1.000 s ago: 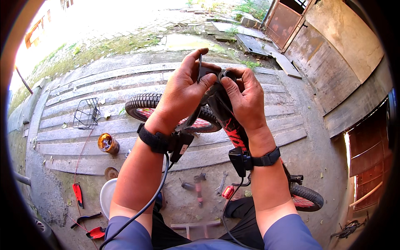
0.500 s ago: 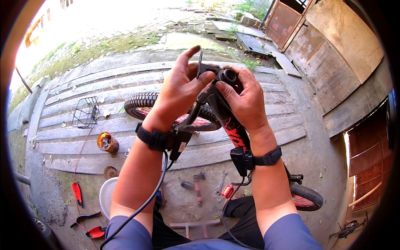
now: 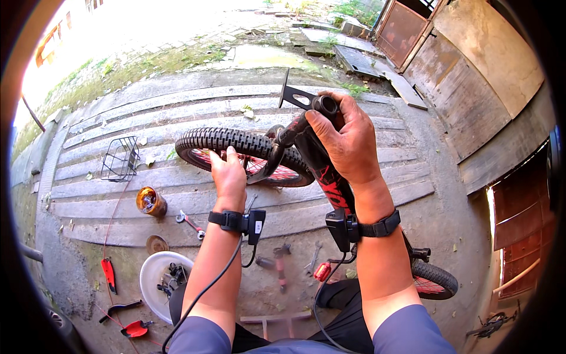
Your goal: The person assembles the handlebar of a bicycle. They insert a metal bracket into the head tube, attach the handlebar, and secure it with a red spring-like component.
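My right hand [image 3: 345, 133] is wrapped round the top of the bicycle's head tube [image 3: 326, 106], thumb on the near side. From that tube a flat black bracket [image 3: 299, 98] with an oval slot juts out to the left. The black frame tube [image 3: 330, 186] with red markings runs down toward me. Lower and to the left, my left hand [image 3: 229, 177] is over the front wheel, its fingers stretched out and apart near the knobbly tyre [image 3: 227, 140]. Whether those fingers touch the wheel I cannot tell. Red spokes show below the tyre.
A white basin [image 3: 154, 301] with dark parts stands at lower left. Nearby are a wrench [image 3: 192, 225], an amber cup [image 3: 151, 202] and a black wire basket [image 3: 120, 159]. Red-and-black pieces [image 3: 109, 275] lie at far left. More tools are on the ground before me.
My left hand has let go of the bracket and moved down to the front wheel. The right hand stays round the head tube. The basin and wrench have come into view.
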A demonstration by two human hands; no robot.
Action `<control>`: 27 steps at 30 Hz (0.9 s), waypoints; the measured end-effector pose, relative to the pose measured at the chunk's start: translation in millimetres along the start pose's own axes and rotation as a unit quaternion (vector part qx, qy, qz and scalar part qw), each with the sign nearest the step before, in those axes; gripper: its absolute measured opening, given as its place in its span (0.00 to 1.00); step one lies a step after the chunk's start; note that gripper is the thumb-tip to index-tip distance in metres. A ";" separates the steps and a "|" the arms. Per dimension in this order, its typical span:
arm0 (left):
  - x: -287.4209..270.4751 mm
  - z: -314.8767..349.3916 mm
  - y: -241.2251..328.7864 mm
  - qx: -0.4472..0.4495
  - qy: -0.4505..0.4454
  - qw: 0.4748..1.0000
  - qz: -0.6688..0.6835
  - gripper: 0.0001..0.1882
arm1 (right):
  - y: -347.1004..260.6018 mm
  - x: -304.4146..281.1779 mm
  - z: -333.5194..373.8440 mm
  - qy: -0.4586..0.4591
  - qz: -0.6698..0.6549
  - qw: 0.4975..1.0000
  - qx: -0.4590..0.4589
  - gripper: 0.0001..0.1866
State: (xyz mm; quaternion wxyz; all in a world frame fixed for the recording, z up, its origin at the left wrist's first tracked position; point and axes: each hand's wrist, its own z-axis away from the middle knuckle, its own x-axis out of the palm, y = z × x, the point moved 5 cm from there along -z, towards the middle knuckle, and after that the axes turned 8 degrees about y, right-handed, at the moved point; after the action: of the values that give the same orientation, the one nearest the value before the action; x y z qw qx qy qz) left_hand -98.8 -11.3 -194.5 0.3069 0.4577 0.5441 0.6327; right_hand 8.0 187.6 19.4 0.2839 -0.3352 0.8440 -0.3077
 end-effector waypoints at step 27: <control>87.9 2.7 38.7 -0.151 -0.247 0.954 0.073 0.25 | 7.4 -20.7 -11.9 0.060 0.012 0.998 0.006 0.23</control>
State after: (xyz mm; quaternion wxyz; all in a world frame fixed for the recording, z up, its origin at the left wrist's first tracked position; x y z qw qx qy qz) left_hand -126.6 59.1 -135.5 0.4501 0.5865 0.3144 0.5954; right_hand 9.6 211.1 27.6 0.2383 -0.3044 0.8618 -0.3285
